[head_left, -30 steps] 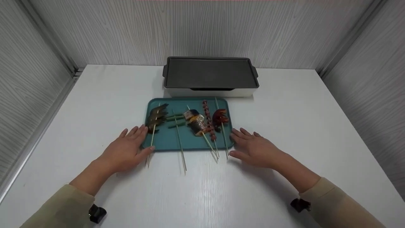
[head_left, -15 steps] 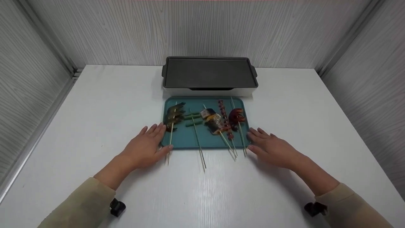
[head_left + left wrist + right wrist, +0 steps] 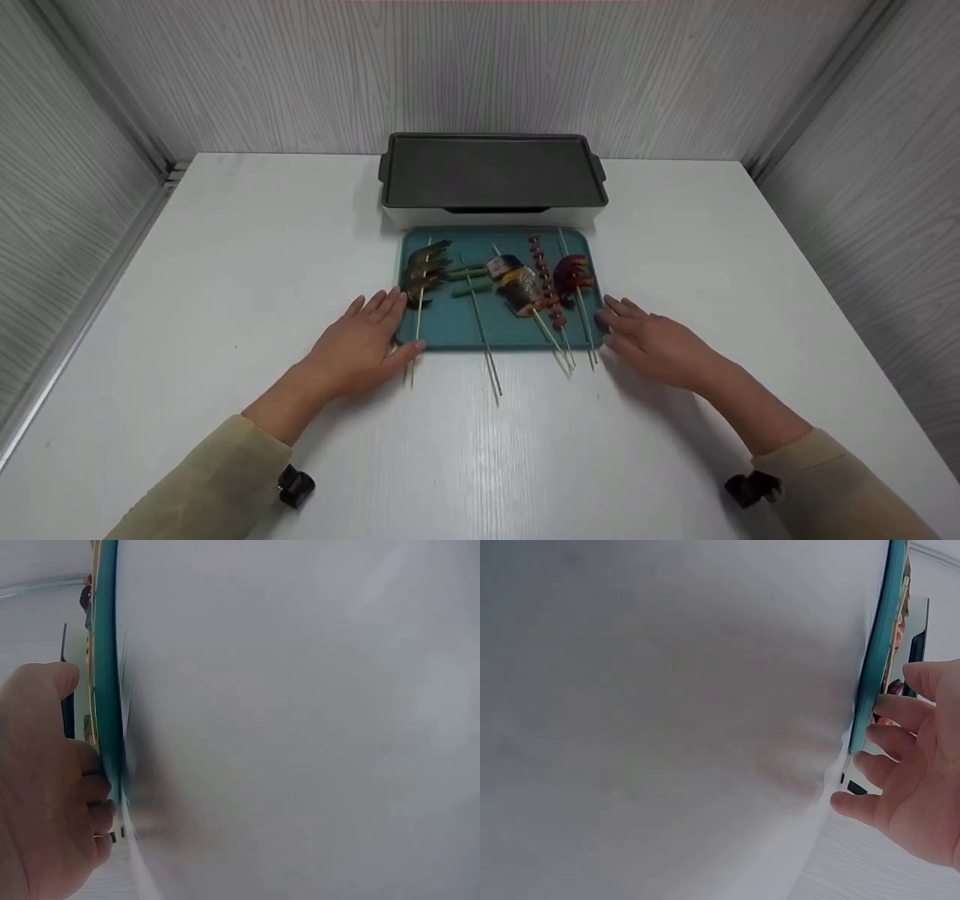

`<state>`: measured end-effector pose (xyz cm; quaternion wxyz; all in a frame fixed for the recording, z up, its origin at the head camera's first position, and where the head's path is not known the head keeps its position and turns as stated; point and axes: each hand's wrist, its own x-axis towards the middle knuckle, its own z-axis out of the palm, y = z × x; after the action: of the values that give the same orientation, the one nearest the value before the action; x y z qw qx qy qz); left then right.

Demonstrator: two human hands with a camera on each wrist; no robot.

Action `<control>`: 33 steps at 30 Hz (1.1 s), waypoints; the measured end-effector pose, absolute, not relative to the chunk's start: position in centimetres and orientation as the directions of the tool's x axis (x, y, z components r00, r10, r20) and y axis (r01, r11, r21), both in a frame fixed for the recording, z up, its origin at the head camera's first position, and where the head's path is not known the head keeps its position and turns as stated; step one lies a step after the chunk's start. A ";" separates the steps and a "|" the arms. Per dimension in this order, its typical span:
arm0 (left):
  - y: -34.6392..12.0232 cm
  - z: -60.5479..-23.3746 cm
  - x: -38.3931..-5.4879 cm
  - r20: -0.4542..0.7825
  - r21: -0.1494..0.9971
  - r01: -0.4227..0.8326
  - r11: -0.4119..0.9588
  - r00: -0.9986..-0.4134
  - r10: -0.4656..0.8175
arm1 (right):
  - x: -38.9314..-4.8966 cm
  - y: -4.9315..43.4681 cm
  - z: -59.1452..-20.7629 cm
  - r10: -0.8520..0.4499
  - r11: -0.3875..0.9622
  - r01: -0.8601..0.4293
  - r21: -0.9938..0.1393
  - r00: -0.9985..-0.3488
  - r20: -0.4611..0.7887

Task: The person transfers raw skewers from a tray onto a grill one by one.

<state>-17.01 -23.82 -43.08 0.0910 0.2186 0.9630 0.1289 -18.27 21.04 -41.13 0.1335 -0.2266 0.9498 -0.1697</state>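
A teal rectangular tray [image 3: 517, 335] lies on the white table, loaded with food skewers. My left hand [image 3: 365, 341] has its straight fingers at the tray's left edge, thumb over the front corner. At the right edge is my right hand [image 3: 654, 345], fingers loosely extended and right at the rim. From left to right the tray bears a shrimp skewer [image 3: 425, 271], a green vegetable skewer [image 3: 472, 288], a skewer of fish chunks [image 3: 517, 285], a skewer of small red beads [image 3: 541, 262] and a dark red octopus-like skewer [image 3: 571, 277]. Several sticks overhang the front rim.
Directly behind the tray stands a white electric grill with a flat black griddle plate [image 3: 495, 171]. Grey wood-grain panels [image 3: 480, 67] enclose the back and sides of the white table [image 3: 525, 457].
The tray with its skewers has slid to the right, with both hands moving along at its sides. It now sits more squarely in front of the grill.
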 end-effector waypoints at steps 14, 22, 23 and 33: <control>-23.9 -41.1 -14.6 -0.028 0.594 0.194 0.781 -0.965 0.261 | -20.1 20.3 -42.5 -0.442 0.871 -0.361 -0.333 -0.872 -0.211; -23.8 -39.9 -13.8 -0.367 0.905 -0.325 0.275 -0.923 0.118 | -20.1 20.6 -42.6 -0.445 0.869 -0.364 -0.334 -0.871 -0.208; -23.7 -39.9 -13.9 -0.413 0.898 -0.383 0.217 -0.904 0.115 | -20.1 20.7 -42.6 -0.444 0.869 -0.363 -0.335 -0.872 -0.207; -22.7 -40.6 -13.9 -0.586 0.807 -0.589 0.039 -0.791 0.172 | -19.9 20.1 -42.1 -0.461 0.860 -0.378 -0.343 -0.864 -0.204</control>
<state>-13.88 -22.67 -40.60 0.2821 -0.1571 0.6634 0.6750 -19.95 20.13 -42.10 0.1408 -0.2197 0.9541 -0.1471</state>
